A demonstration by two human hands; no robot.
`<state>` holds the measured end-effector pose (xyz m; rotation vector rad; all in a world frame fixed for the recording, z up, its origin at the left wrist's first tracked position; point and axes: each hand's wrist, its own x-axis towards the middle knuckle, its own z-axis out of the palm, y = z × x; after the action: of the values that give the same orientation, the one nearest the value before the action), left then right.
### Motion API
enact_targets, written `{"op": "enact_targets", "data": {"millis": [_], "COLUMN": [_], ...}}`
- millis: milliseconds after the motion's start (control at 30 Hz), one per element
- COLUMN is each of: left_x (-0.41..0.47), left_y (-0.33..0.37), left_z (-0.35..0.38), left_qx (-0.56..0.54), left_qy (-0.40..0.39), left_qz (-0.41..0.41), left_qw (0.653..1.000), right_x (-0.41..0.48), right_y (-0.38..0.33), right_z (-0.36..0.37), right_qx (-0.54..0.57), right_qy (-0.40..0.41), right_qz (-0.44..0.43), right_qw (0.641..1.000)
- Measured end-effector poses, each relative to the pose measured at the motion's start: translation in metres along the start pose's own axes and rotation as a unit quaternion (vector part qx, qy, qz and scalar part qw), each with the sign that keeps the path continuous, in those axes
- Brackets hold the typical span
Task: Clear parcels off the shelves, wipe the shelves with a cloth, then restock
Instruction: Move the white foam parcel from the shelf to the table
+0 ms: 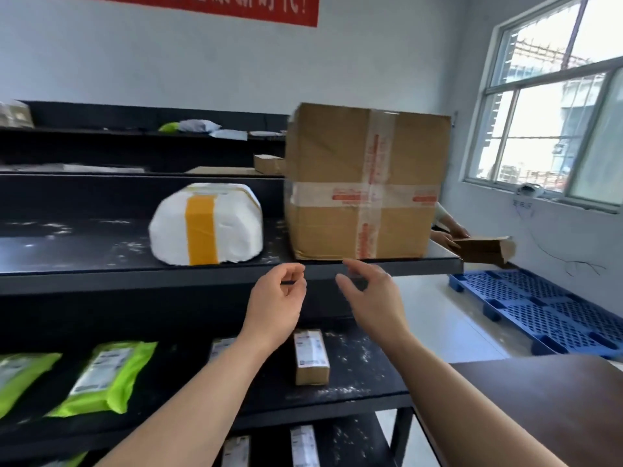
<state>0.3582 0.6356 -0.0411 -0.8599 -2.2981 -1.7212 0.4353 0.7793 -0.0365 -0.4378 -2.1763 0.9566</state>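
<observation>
While held up empty before the front lip of the upper shelf (84,244), loosely curled at the fingers (291,269) of the left hand (276,298), slack and a little parted at those of the right hand (371,298); pinching nothing on either side. Just beyond and above both, standing at the shelf's right end: the large cardboard box (364,183), nearly cubic, slightly longer along the shelf edge, left hand under its near left corner, right hand under its middle. Probably calls for a palm on each side face. Creased brown board crossed with glossy printed tape; likely stiff, perhaps heavy. Further left, apart from it: a rounded white-wrapped parcel (205,227) banded in yellow tape, amid white dust specks on black board.
</observation>
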Motion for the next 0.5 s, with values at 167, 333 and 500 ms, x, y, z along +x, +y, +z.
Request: {"op": "enact_targets", "data": {"millis": [167, 333, 500], "left_x": [0.018, 0.046, 0.076], "left_y": [-0.007, -0.012, -0.025], "left_z": [-0.067, -0.131, -0.172], "left_qx": [0.032, 0.068, 0.146], "left_qy": [0.051, 0.113, 0.116], "left_qz": [0.015, 0.014, -0.043], "left_qw": [0.998, 0.991, 0.982], "right_x": [0.016, 0.039, 0.067], "right_y": [-0.053, -0.097, -0.117], "right_z": [0.042, 0.081, 0.112], "right_qx": [0.029, 0.041, 0.045], "right_qy": [-0.023, -0.043, -0.066], "right_qz": [-0.035, -0.061, -0.054], "right_qw": [0.999, 0.996, 0.995]}}
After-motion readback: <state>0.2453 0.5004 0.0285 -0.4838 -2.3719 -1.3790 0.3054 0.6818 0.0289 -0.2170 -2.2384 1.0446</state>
